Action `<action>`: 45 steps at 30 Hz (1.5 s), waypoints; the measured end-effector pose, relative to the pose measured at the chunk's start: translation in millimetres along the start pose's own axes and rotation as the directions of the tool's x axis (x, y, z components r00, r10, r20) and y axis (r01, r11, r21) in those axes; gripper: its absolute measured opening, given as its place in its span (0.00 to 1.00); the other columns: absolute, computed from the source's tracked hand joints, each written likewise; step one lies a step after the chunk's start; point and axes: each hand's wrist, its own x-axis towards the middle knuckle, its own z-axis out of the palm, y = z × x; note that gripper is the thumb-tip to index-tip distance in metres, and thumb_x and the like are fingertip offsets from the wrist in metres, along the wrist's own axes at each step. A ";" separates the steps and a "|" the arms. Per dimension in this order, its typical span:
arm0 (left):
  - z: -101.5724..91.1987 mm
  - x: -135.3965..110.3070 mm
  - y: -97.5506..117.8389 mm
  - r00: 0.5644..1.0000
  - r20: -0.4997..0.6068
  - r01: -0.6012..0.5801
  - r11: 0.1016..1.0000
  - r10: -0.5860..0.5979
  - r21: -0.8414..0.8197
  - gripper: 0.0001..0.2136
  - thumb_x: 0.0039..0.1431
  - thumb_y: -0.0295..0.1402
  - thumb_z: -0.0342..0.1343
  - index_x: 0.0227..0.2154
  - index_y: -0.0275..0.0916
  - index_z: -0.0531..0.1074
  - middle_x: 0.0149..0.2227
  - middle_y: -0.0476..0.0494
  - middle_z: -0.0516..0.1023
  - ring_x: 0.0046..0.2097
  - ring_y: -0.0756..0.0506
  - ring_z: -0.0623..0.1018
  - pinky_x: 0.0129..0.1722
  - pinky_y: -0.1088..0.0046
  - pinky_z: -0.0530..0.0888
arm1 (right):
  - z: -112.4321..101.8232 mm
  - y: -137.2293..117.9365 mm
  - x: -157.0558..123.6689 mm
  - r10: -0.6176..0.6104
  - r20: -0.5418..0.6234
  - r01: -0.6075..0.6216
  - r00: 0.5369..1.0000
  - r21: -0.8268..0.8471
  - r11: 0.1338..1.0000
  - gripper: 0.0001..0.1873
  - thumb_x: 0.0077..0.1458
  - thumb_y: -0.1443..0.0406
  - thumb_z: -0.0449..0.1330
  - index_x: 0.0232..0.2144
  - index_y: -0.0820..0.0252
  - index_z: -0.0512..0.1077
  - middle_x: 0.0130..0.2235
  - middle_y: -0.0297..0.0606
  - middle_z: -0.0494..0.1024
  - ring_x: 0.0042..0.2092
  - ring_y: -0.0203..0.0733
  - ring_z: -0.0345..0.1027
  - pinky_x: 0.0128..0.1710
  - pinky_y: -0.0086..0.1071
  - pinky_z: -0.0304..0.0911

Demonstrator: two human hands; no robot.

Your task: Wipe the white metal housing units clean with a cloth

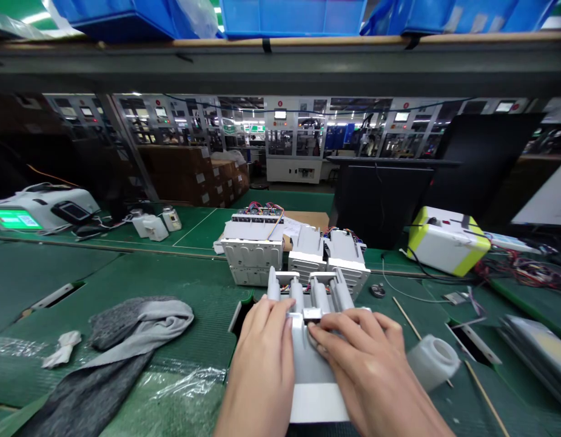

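In front of me lies a light grey plastic housing (309, 364) with several rounded, tube-like channels at its far end. My left hand (266, 358) grips the housing's left side, fingers pointing away from me. A small black part with a silvery top (312, 314) sits in the middle of the housing. The bent fingers of my right hand (366, 349) pinch at this part's near edge, and the hand rests along the housing's right side. Just behind stand similar grey units, one larger (253, 255) and two smaller, with coloured wires on top.
A grey cloth (139, 340) and crumpled white tissue (64, 349) lie left. On the right are a translucent roll (435, 362), thin sticks (484, 394) and a white-and-yellow device (448, 241). A black monitor (382, 203) stands behind. Blue bins (292, 18) line the overhead shelf.
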 end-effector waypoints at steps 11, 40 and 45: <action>-1.8 2.6 2.3 1.000 0.028 0.005 1.000 -0.005 -0.014 0.18 0.67 0.32 0.38 0.52 0.39 0.69 0.48 0.38 0.73 0.53 0.39 0.72 0.52 0.55 0.72 | -10.6 11.5 -8.4 -0.008 0.035 0.016 0.999 -0.239 0.971 0.18 0.61 0.72 0.49 0.42 0.50 0.77 0.42 0.29 0.81 0.44 0.45 0.66 0.46 0.41 0.48; -4.4 3.0 1.2 0.999 0.033 0.006 0.998 -0.004 -0.063 0.13 0.68 0.32 0.40 0.44 0.41 0.70 0.43 0.41 0.72 0.48 0.42 0.73 0.48 0.63 0.72 | -8.1 11.4 -5.1 -0.038 -0.030 0.031 0.999 -0.193 0.981 0.17 0.54 0.75 0.55 0.40 0.53 0.76 0.44 0.26 0.82 0.50 0.47 0.66 0.51 0.41 0.47; -4.6 1.2 -0.8 1.000 0.027 -0.012 0.999 0.014 -0.045 0.14 0.67 0.32 0.40 0.43 0.40 0.71 0.44 0.40 0.73 0.49 0.40 0.73 0.48 0.61 0.72 | -6.0 11.9 -1.2 0.006 0.018 -0.002 1.000 -0.207 0.978 0.19 0.54 0.77 0.53 0.42 0.54 0.76 0.45 0.28 0.82 0.51 0.47 0.65 0.52 0.41 0.46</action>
